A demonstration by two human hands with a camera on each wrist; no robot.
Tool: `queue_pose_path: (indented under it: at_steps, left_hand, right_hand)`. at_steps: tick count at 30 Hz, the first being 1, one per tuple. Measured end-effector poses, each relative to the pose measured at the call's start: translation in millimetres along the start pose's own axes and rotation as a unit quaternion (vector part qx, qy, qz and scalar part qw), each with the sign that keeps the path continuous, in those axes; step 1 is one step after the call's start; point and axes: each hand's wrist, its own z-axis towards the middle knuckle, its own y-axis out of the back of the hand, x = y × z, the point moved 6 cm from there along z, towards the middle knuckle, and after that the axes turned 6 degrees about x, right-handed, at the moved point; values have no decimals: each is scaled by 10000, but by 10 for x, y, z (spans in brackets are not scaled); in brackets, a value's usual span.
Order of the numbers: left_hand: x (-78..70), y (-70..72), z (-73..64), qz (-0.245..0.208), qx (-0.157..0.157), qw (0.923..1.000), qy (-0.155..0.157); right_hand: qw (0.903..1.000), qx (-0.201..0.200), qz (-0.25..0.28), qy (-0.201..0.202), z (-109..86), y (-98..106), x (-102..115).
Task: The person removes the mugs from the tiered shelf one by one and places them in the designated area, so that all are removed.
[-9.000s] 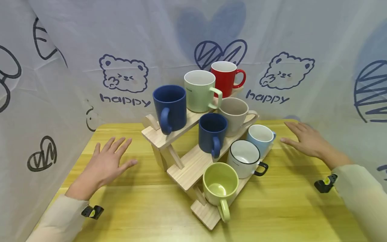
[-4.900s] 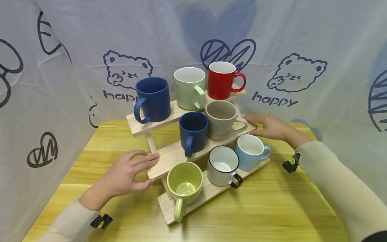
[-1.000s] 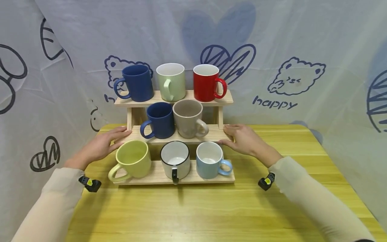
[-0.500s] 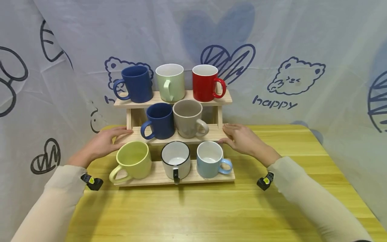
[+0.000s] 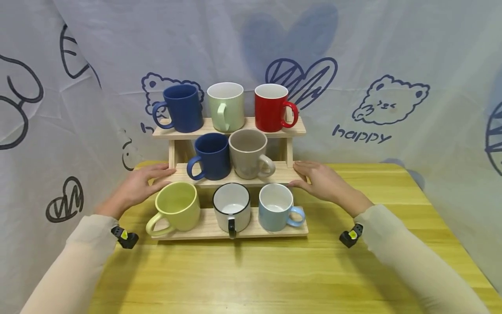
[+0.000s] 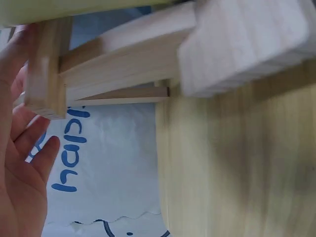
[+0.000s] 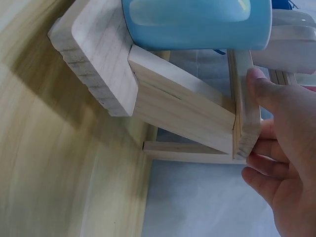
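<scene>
A three-tier wooden display rack [image 5: 281, 173] faces the front squarely. My left hand [image 5: 135, 187] grips the left end of its middle shelf, and my right hand [image 5: 323, 183] grips the right end. In the right wrist view the thumb [image 7: 264, 89] lies on the shelf's front edge, with fingers curled at its end. Up top stand a blue mug [image 5: 183, 109], a pale green mug [image 5: 227, 102] and a red mug [image 5: 268, 109]. The middle tier bears a smaller blue mug [image 5: 215, 159] and a taupe mug [image 5: 247, 152]. Below are yellow-green [image 5: 182, 213], black-rimmed white [image 5: 241, 216] and light blue [image 5: 272, 218] mugs.
The rack stands on a yellow wood-grain table [image 5: 235, 279]. A pale printed cloth [image 5: 372, 52] hangs behind the table and along its sides. The yellow-green mug's handle [image 5: 157, 226] juts past the bottom shelf's left end.
Both hands, apart from the rack at first, have taken hold of its middle shelf. The rack, with its mugs, has turned from a slant to face front. Over the last second it stays still.
</scene>
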Motion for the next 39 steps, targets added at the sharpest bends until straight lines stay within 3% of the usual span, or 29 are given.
queue_pose_path:
  at_steps: [3,9,17,24,30,39]
  left_hand:
    - [4,-20,3,29,-114,9999,-25]
    - [41,-14,0,-344,-248,9989,187]
    - [36,56,-31,8,-601,9981,136]
    - [56,75,-40,84,-636,9973,346]
    - [92,34,-32,36,-569,9978,344]
    - [106,46,-26,-45,-795,9964,282]
  right_hand:
    - [10000,25,5,33,-25,20,-17]
    - [9999,131,-34,97,-63,63,-38]
    - [9990,220,377,102,-83,272,-109]
    - [9979,-193,611,-36,-43,562,-124]
    - [9946,-463,819,-434,37,796,-152]
    - [9799,-903,1557,-861,187,1045,-112]
